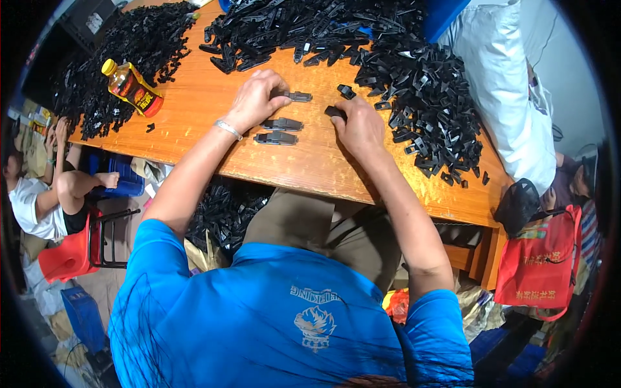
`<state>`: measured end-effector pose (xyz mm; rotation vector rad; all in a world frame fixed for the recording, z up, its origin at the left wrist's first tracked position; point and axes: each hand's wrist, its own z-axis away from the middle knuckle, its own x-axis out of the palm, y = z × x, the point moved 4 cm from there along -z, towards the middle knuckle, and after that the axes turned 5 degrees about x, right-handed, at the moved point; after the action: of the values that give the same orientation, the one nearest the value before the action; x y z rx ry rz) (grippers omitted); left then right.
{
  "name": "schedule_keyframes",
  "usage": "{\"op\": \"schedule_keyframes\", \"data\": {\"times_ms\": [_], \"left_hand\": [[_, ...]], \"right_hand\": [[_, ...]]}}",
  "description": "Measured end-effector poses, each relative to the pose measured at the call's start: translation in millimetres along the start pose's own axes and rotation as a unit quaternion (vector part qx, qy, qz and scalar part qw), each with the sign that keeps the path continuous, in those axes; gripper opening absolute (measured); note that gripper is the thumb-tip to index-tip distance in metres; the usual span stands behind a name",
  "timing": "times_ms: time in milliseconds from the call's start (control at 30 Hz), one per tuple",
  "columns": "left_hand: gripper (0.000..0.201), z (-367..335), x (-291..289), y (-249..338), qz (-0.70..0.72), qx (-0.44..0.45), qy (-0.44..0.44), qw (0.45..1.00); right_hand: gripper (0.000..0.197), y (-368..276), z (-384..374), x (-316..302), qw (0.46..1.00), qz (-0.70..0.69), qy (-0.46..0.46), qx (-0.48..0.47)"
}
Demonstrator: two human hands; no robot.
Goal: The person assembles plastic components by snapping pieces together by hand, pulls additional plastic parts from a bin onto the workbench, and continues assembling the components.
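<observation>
My left hand [260, 98] is closed, thumb and fingers pinching the near end of a long black plastic clip piece [300, 97] on the wooden table. Below it, two similar long black pieces [277, 138] lie side by side in a small row. To the right, my right hand [361, 128] is closed around a small black plastic piece [334, 112], gripped between thumb and forefinger. Just beyond that hand lies another short black piece [347, 92], apart from the fingers. How far my fingers wrap the held parts is partly hidden.
Heaps of black plastic parts cover the table's far side [310, 26], right side [427, 97] and left end [129, 52]. A yellow-capped bottle [132, 87] stands at left. A white sack [498, 84] and a red bag [540, 265] are at right. Another person sits at far left.
</observation>
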<state>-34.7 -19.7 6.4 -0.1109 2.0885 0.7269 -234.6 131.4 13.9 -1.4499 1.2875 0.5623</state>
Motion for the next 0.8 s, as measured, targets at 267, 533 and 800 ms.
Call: {"op": "schedule_keyframes", "data": {"times_ms": [267,533,800], "left_hand": [[0.021,-5.0,14.1,8.9,0.008,-0.006,-0.035,0.999],[0.021,-1.1,12.7,5.3,0.016,-0.005,-0.031,0.999],[0.02,-8.7,14.0,6.1,0.049,-0.018,-0.021,0.998]], "right_hand": [[0.021,-10.7,-30.0,6.7,0.995,-0.094,0.008,-0.038],[0.022,-10.6,-41.0,18.7,0.992,-0.07,-0.062,-0.084],[0.019,-23.3,-46.7,29.4,0.992,-0.015,-0.033,-0.124]]}}
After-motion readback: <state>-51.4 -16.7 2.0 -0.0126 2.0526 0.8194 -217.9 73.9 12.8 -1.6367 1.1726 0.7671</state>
